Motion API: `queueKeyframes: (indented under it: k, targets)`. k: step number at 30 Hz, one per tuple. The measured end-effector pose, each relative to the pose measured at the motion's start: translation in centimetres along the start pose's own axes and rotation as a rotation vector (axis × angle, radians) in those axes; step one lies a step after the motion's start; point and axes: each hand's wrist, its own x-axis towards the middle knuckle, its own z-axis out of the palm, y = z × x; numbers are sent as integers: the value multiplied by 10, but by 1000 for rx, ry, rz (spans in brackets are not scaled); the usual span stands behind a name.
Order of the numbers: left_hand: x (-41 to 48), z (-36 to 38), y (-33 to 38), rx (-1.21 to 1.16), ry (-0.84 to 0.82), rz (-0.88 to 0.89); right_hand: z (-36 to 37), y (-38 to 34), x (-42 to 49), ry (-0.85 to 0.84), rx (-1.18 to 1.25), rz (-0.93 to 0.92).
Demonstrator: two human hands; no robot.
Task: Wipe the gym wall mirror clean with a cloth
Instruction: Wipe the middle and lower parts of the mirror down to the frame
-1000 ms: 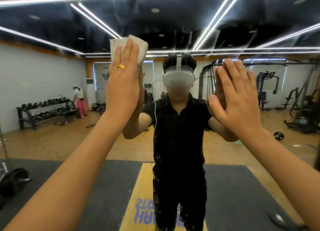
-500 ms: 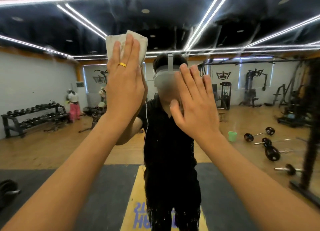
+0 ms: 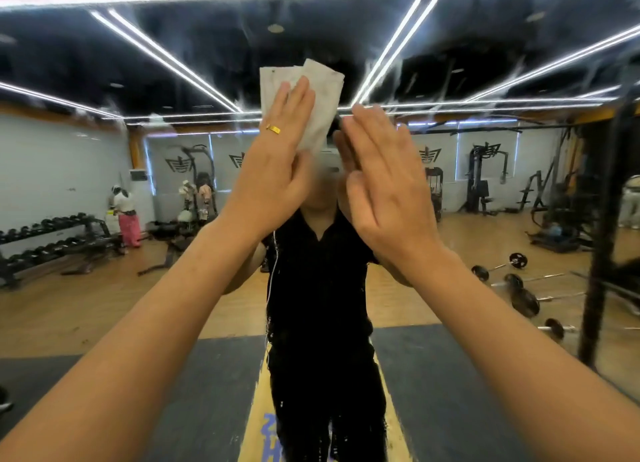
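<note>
Fingers (image 3: pixel 298 104) of the left hand (image 3: pixel 273 181), straight and together, press the cloth (image 3: pixel 327 90) against the mirror (image 3: pixel 86 184); the cloth pokes out above them, and the right hand (image 3: pixel 388 198), fingers straight and together, is just right of it

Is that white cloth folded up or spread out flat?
Folded: the cloth shows layered edges above the left hand pressing it to the mirror.

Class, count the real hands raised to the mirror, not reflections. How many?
2. The left hand, ringed, presses the cloth to the mirror at centre; the right hand is flat and bare just right of it. None hidden.
</note>
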Motion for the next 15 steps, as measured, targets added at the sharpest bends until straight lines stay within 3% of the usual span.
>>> queueKeyframes:
  k: [3,6,8,11,15]
  targets:
    - [-5,-9,-8,-54,52,24,14,-13,35,-116,18,-84]
    - [-35,-13,-13,-32,196,-119,27,-11,44,-126,-54,-87]
    - [-60,-6,-17,138,209,-201,33,-14,44,-51,-60,-64]
    - [-82,10,-27,465,155,-117,44,-27,53,56,-135,-57]
    - [-86,15,-30,534,168,-133,64,-37,58,83,-259,-27]
